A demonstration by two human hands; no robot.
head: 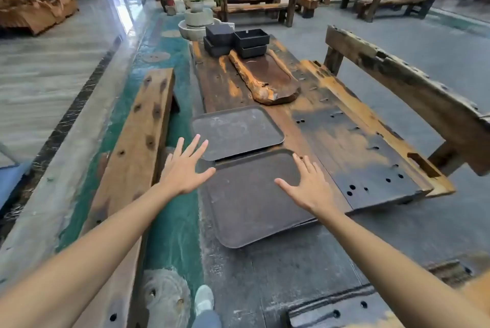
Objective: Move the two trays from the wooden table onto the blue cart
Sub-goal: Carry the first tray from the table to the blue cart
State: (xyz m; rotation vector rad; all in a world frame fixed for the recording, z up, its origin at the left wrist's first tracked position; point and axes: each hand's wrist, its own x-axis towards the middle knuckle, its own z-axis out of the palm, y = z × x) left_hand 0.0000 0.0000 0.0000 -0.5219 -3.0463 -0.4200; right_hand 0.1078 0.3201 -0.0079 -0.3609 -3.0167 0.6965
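Note:
Two flat dark brown trays lie on the long wooden table (344, 142). The near tray (246, 203) juts over the table's near end; the far tray (238, 131) sits just behind it, edges touching or slightly overlapped. My left hand (185, 165) hovers with fingers spread over the near tray's far left corner. My right hand (307, 187) is spread above that tray's right edge. Neither hand holds anything. A blue surface (10, 179) shows at the far left edge; I cannot tell whether it is the cart.
A carved wooden slab (265, 78) and stacked black bins (236, 39) lie farther along the table. Wooden benches flank it, one on the left (138, 131), one on the right (413, 91). My shoe (204, 298) stands on the green floor strip. More wooden tables and potted plants stand behind.

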